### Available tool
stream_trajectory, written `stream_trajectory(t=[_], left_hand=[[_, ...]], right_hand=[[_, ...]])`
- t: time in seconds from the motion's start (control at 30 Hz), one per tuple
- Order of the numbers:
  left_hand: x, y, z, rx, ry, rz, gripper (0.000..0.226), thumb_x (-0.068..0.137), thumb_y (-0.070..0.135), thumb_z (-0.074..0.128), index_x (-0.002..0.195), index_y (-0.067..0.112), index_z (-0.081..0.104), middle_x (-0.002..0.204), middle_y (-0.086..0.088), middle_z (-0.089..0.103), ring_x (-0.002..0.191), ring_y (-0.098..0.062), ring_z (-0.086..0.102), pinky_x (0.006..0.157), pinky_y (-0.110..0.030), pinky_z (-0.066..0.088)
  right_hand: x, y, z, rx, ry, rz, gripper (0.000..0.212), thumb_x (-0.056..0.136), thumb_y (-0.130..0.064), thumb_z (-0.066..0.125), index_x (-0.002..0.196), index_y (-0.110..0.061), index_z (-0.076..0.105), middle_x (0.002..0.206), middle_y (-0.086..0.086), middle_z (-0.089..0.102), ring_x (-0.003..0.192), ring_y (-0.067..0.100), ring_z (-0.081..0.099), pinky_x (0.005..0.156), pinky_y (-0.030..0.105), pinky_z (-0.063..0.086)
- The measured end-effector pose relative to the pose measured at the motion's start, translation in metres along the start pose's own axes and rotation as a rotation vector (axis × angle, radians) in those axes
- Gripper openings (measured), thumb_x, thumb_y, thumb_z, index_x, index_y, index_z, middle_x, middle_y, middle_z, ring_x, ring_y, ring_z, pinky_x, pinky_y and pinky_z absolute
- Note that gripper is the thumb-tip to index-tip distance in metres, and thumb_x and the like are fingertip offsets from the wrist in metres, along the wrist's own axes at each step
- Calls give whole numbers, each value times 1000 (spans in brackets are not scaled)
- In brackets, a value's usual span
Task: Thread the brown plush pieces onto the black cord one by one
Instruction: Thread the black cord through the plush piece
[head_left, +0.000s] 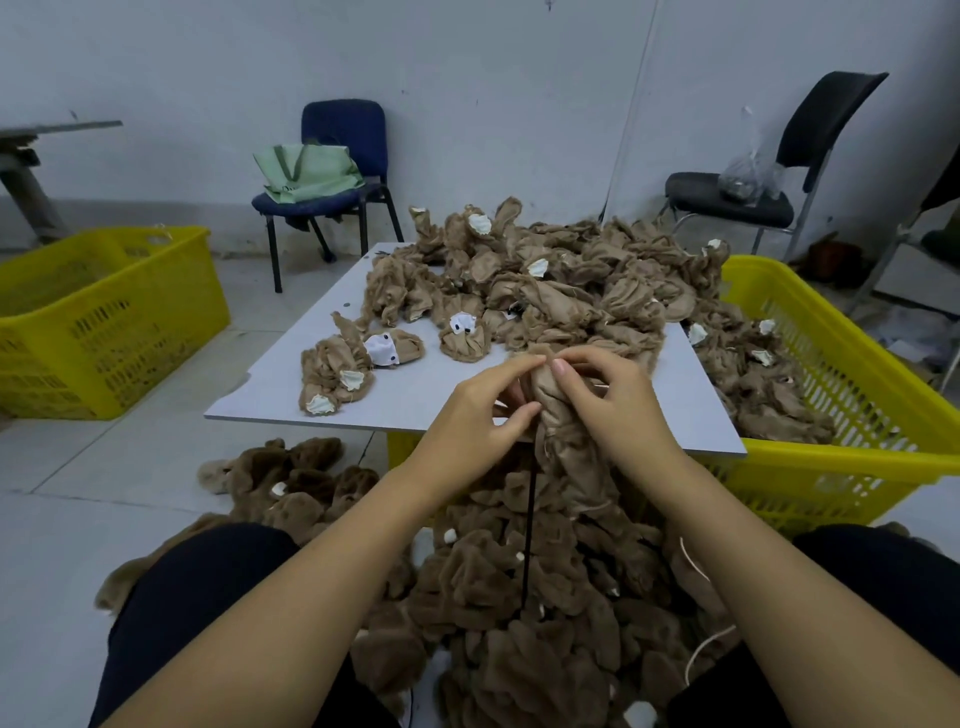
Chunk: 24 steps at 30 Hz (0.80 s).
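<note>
Grey board (395, 395) across the lap side, laid over a yellow crate (857, 415), heaped at the far end with unthreaded brown plush pieces (545, 280). Below the near edge, between the knees, a mass of threaded plush (519, 597) already strung and hanging toward the floor.

Held above the near board edge: one inside-out plush piece (561, 415), long axis roughly vertical, bunched top pointing up and away, tail trailing down into the strung mass. Gripped from the right side by the right hand (618, 405), thumb and forefinger pinching the gathered top. Left hand (467, 415) just to the left of the same piece, fingers curled, fingertips pinching at its upper edge, seemingly at the cord end; the tip itself hidden between the fingers.

Black cord (530, 519) running straight down from under the left hand, touching the left flank of the held piece, long axis vertical, lower end lost in the strung plush.

Deciding relation, as a judgement: cord end directly left of and against the piece's opening, left hand nearer the cord, right hand nearer the plush; next, piece to slide down along the cord's line.
</note>
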<state>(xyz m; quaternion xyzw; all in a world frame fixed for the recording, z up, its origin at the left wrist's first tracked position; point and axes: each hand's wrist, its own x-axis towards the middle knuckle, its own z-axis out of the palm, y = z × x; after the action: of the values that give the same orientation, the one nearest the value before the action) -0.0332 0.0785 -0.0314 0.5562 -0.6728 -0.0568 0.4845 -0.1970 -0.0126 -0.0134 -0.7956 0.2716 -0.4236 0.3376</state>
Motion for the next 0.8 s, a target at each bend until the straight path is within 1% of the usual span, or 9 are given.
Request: stream_trajectory(t=[0.07, 0.17, 0.3, 0.37, 0.47, 0.53, 0.6, 0.7, 0.8], left_hand=[[0, 3, 1, -31, 4, -7, 45, 90, 27, 68, 130, 36, 53, 87, 16, 63, 84, -10, 66, 73, -22, 58], [3, 7, -1, -161, 81, -106, 39, 87, 24, 76, 117, 32, 54, 80, 5, 63, 75, -12, 66, 69, -25, 56], [8, 12, -4, -297, 53, -200, 32, 92, 13, 71, 115, 34, 65, 84, 17, 65, 74, -13, 66, 69, -35, 59], [13, 13, -7, -265, 58, -224, 21, 96, 17, 68, 114, 27, 71, 86, 14, 63, 75, -8, 59, 66, -25, 51], [22, 15, -19, -155, 61, -204, 11, 98, 23, 66, 101, 22, 77, 94, 3, 55, 81, -5, 51, 72, -14, 40], [26, 17, -24, -144, 23, -172, 9, 96, 17, 67, 96, 22, 75, 99, 3, 63, 90, -6, 59, 78, -17, 46], [27, 18, -25, -229, 11, -207, 7, 93, 10, 71, 97, 13, 75, 93, 3, 71, 90, -12, 68, 80, -29, 57], [28, 17, -21, -282, 31, -259, 12, 89, 8, 76, 100, 3, 76, 91, -2, 75, 88, -14, 72, 78, -29, 60], [31, 15, -21, -277, 11, -287, 16, 87, 8, 78, 102, 4, 76, 92, -1, 75, 88, -13, 72, 78, -28, 60]], right_hand=[[0, 1, -3, -49, -64, -42, 14, 97, -39, 65, 103, -28, 70, 97, -15, 70, 96, -1, 64, 82, 26, 54], [2, 2, -9, 35, -165, -16, 15, 94, -38, 70, 103, -26, 70, 96, -13, 71, 96, 3, 66, 85, 30, 55], [8, 5, -16, 80, -275, 26, 9, 99, -32, 64, 105, -37, 69, 102, -20, 71, 97, -1, 67, 83, 23, 56], [10, 6, -19, 88, -306, 40, 14, 101, -28, 61, 105, -41, 66, 102, -25, 69, 97, -5, 65, 77, 13, 52], [12, 8, -20, 94, -334, 41, 17, 103, -23, 56, 114, -33, 66, 105, -24, 70, 98, -6, 64, 75, 7, 46], [10, 9, -17, 102, -339, 24, 17, 104, -23, 55, 118, -31, 63, 109, -23, 70, 103, -6, 64, 77, 8, 46], [8, 9, -14, 130, -315, 23, 15, 104, -23, 55, 116, -31, 58, 111, -26, 69, 106, -7, 64, 77, 7, 46], [6, 9, -14, 121, -251, -30, 15, 103, -21, 57, 109, -34, 55, 111, -23, 68, 112, -7, 61, 81, 6, 44], [4, 9, -15, 28, -182, -130, 19, 100, -17, 61, 109, -34, 59, 111, -25, 64, 114, -8, 59, 88, 7, 45]])
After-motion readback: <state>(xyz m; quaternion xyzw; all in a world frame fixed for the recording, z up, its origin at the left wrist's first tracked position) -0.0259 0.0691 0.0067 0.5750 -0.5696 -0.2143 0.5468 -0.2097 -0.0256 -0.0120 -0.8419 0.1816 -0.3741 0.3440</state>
